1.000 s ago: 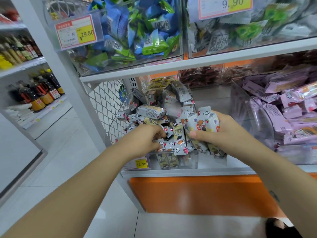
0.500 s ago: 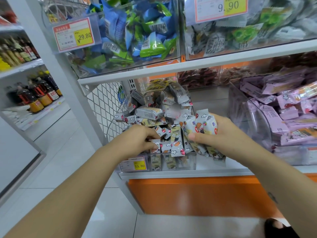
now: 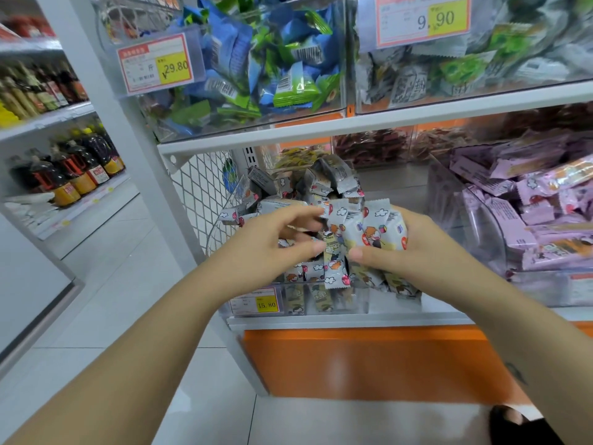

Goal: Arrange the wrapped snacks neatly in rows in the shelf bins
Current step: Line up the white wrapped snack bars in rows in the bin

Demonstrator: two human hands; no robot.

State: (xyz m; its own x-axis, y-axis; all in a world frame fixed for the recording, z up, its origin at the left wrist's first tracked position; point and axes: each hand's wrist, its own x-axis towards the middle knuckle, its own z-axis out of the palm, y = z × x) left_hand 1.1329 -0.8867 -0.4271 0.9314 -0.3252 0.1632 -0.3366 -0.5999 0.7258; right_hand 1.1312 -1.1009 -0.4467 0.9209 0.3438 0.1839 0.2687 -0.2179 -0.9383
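Lifted out of the heap since half a second back: left hand [image 3: 272, 248], then curled down among the packets, now with fingers straightened and thumb apart, reaching across to the bundle, nothing plainly pinched. Clenched round that bundle of grey wrapped snacks [image 3: 369, 229]: right hand [image 3: 417, 248], thumb to the front, packets fanned upright and carried a little higher than before, above the front of the clear bin [image 3: 353, 300]. Reads as a gathering step, squaring the handful before laying it down as a row (a judgement only). Little of the tidying done yet: behind the hands, a loose heap [image 3: 308, 187] of the same grey packets piled every way in that bin, a few standing on end against its front wall beside the 15.80 price tag [image 3: 266, 305]. Just to the right, a second clear bin [image 3: 449, 200] holding purple packets [image 3: 529, 200], stacked loosely. On the shelf above, blue and green packets [image 3: 272, 59] behind a 29.80 tag [image 3: 157, 65], and beside them grey and green packets [image 3: 465, 69] under a 9.90 tag [image 3: 423, 20]. Further back, dark reddish snacks [image 3: 372, 146], too blurred to name.
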